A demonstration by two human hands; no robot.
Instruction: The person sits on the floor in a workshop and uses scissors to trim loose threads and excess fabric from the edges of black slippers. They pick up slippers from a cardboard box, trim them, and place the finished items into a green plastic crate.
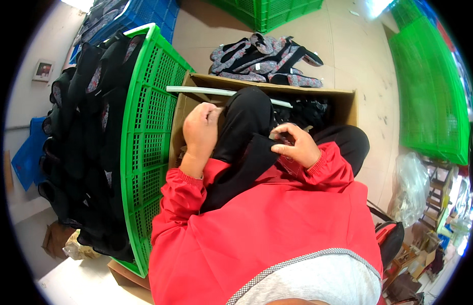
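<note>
A black cloth piece (250, 161), sock- or slipper-like, lies across my lap. At its upper right end my right hand (300, 146) is closed, thumb and fingers pinching the edge of the cloth. My left hand (201, 131) is raised over my left thigh, apart from the cloth, its fingers curled together in a pinch. Whether a thread or other small thing is between those fingertips is too small to make out. Both forearms wear red sleeves.
Before my knees stands a cardboard box (352, 104) with dark scraps inside and a white tube (198, 90) across it. Left, a green crate (149, 127) holds black cloth slippers (89, 147). Patterned black-and-grey pieces (262, 61) lie on the floor beyond. Another green crate (424, 86) stands right.
</note>
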